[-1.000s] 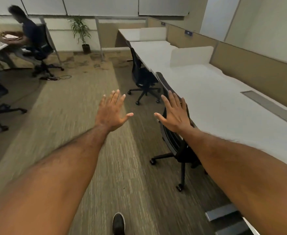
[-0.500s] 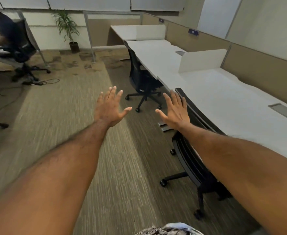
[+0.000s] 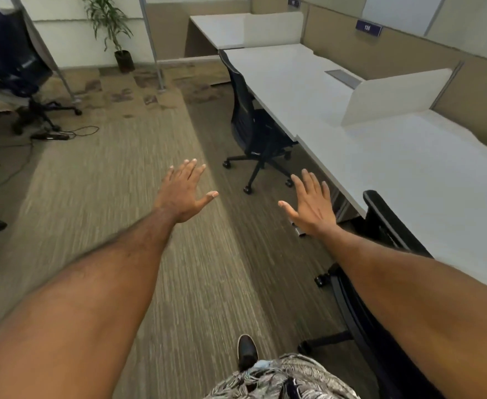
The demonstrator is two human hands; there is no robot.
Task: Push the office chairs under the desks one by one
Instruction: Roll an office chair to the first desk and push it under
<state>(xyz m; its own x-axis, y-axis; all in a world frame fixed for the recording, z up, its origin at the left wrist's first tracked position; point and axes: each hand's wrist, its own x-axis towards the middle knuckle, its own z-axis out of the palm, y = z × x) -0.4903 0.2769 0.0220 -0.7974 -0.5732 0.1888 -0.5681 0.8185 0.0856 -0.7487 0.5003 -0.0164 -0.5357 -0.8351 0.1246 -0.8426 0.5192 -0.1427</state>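
Both hands, left (image 3: 183, 194) and right (image 3: 311, 205), stay splayed; near chair (image 3: 380, 223) now alongside.

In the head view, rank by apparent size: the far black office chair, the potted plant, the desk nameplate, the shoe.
1. Office chair
2. Potted plant
3. Shoe, though it is much nearer the camera, so its rank is unsure
4. Nameplate
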